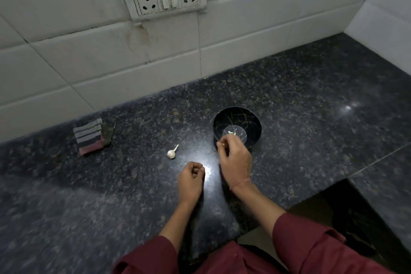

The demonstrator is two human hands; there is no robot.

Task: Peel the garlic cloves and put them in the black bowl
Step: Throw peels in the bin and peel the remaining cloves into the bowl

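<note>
While the right hand [235,162] hangs over the near rim of the black bowl [255,122], just right of the frame's centre, its thumb and fingertips are pinched together on a small pale piece of garlic [223,144]. Whether that piece is a clove or only skin cannot be told. At the bottom of the bowl lies a peeled clove [231,132], pale against the dark glaze.

Lower and to the left, the left hand [191,175] sits above the dark speckled counter [311,95] with its fingers curled into a fist. Whether anything is held inside it cannot be told.

A small garlic bulb [171,153] with a short stalk lies on the counter left of both hands, apart from them and from the bowl. Farther left, near the wall, lies a folded striped cloth [90,138]. At the top of the frame, a white socket panel [165,0] is set in the white tiled wall [66,51]. Dark red sleeves [311,240] fill the bottom edge.
</note>
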